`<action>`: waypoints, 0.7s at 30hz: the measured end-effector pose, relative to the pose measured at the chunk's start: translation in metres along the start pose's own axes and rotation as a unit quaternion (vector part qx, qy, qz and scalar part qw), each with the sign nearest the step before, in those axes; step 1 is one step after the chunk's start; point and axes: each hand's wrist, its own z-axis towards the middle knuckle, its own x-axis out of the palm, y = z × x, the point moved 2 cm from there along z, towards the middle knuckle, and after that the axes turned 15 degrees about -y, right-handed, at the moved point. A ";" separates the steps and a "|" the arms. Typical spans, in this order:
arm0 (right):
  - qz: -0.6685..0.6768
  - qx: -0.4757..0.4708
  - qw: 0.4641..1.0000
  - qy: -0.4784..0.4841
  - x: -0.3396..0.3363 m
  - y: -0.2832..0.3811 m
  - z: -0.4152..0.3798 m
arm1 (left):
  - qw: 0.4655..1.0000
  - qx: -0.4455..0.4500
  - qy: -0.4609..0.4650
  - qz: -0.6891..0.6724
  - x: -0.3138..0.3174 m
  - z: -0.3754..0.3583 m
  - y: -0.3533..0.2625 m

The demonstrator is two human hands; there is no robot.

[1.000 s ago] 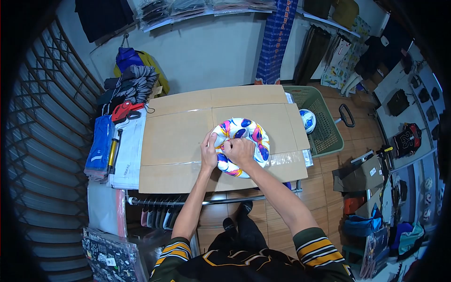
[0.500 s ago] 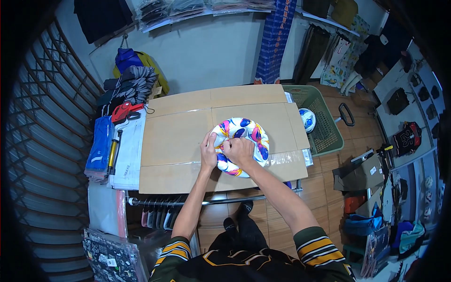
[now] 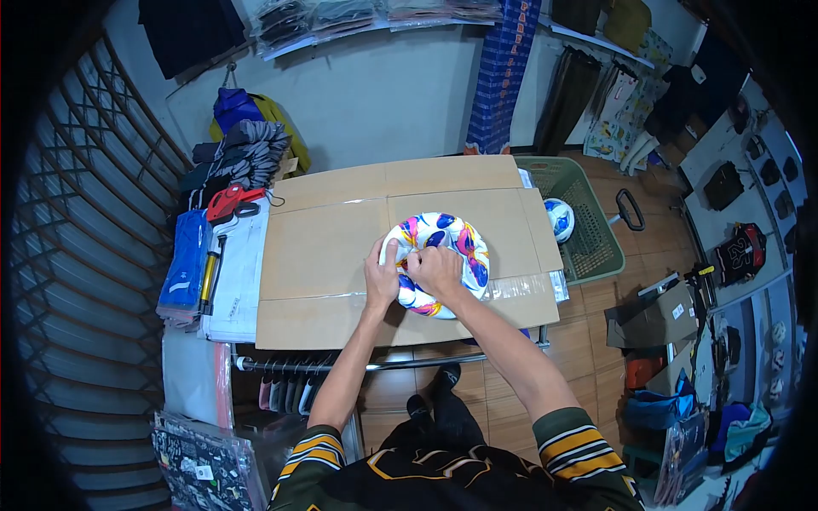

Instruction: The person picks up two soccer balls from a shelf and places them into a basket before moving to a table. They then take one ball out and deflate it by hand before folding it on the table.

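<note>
**My left hand (image 3: 381,277) and right hand (image 3: 434,271) work at a dented ball (image 3: 473,260)**

The dented ball sits directly under my hands, white with blue, pink and yellow patches, its middle sunk into a hollow inside a puffy rim. My left hand clasps the rim on its left side, thumb over the top and fingers along the outer side. My right hand is curled like a fist and presses into the hollow, just beside my left thumb; I cannot tell whether its fingertips pinch any of the material.

Beneath both hands, a flat cardboard sheet (image 3: 324,230) spreads out on all sides, with clear tape (image 3: 520,288) shining to the right of my right hand. Farther right, past the edge of the cardboard, a green basket (image 3: 588,213) holds a blue-and-white ball (image 3: 559,220).

Well to the left of my left hand, a white sheet (image 3: 237,281) carries a yellow-and-black tool (image 3: 208,281). A blue packet (image 3: 185,264) lies just to the left of that tool, and a red tool (image 3: 228,204) rests above it, farther from me. Closer to my body than my hands, a metal rail (image 3: 400,364) runs along the cardboard's near edge, with clothes (image 3: 290,393) hanging from it on the left.
</note>
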 end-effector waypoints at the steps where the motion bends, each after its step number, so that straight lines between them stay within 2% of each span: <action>1: 0.002 -0.001 1.000 0.002 -0.001 0.000 0.001 | 0.998 0.038 -0.017 0.050 -0.001 -0.002 -0.005; 2: 0.004 -0.001 1.000 0.004 -0.002 0.001 0.001 | 0.990 0.105 -0.085 0.030 0.001 -0.006 -0.010; 4: -0.009 0.014 0.999 0.043 -0.006 0.002 0.002 | 0.952 0.256 -0.118 0.116 -0.002 -0.013 -0.035; 6: -0.013 0.011 0.999 0.035 -0.002 -0.002 0.002 | 0.898 0.382 -0.142 0.164 0.001 -0.019 -0.059; 9: 0.003 -0.001 0.999 0.042 0.003 -0.011 0.004 | 0.888 0.414 -0.007 0.198 0.004 -0.015 -0.050; 13: 0.059 -0.045 0.994 0.074 -0.001 -0.018 0.009 | 0.868 0.434 0.053 0.236 0.007 -0.007 -0.055; 15: 0.111 -0.081 0.986 0.098 -0.002 -0.031 0.012 | 0.843 0.440 0.082 0.297 0.005 -0.011 -0.057; 16: 0.095 -0.052 0.988 0.109 -0.014 -0.028 0.015 | 0.835 0.443 0.091 0.314 0.006 -0.013 -0.061; 18: 0.013 -0.078 0.988 0.135 -0.040 -0.015 0.013 | 0.818 0.438 0.117 0.355 0.016 -0.012 -0.055; 20: -0.044 -0.136 0.979 0.146 -0.036 -0.024 0.011 | 0.787 0.384 0.200 0.440 0.031 -0.017 -0.046; 21: -0.041 -0.136 0.979 0.146 -0.039 -0.024 0.010 | 0.766 0.353 0.241 0.480 0.036 -0.021 -0.044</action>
